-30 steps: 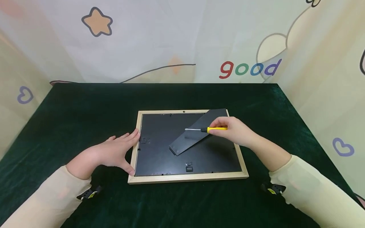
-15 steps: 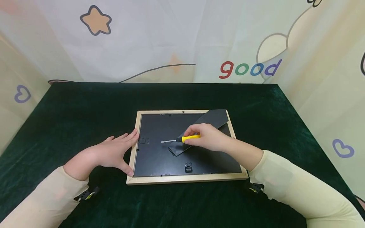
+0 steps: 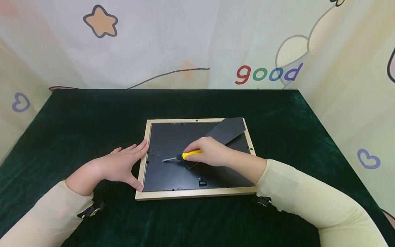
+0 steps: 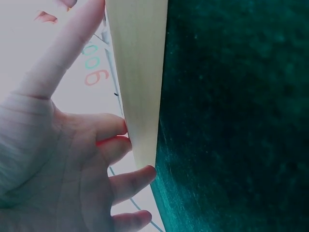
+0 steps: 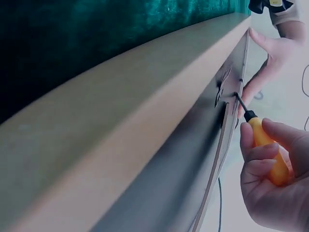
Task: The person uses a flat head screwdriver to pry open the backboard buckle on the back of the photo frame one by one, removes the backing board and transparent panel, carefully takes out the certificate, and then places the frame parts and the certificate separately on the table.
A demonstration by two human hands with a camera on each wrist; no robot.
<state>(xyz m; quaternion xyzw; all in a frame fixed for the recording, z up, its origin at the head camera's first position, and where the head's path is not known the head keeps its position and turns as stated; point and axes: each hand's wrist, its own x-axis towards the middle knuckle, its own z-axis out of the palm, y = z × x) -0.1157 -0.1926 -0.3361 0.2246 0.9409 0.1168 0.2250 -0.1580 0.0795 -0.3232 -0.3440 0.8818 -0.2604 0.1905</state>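
Leftward my right hand (image 3: 210, 152) is moving, gripping the screwdriver (image 3: 182, 156); my flat, released left hand (image 3: 118, 164) is bracing the frame (image 3: 140, 171). Keeping the tip low should prevent slipping.

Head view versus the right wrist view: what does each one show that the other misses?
Only the head view shows the whole picture frame lying face down on the green table cloth, the black stand flap, the patterned curtain and both sleeves.

Only the right wrist view shows, close up, the frame's wooden side edge and the fingers curled round the handle.

Both show the yellow screwdriver in the right hand and the left hand against the frame's left side.
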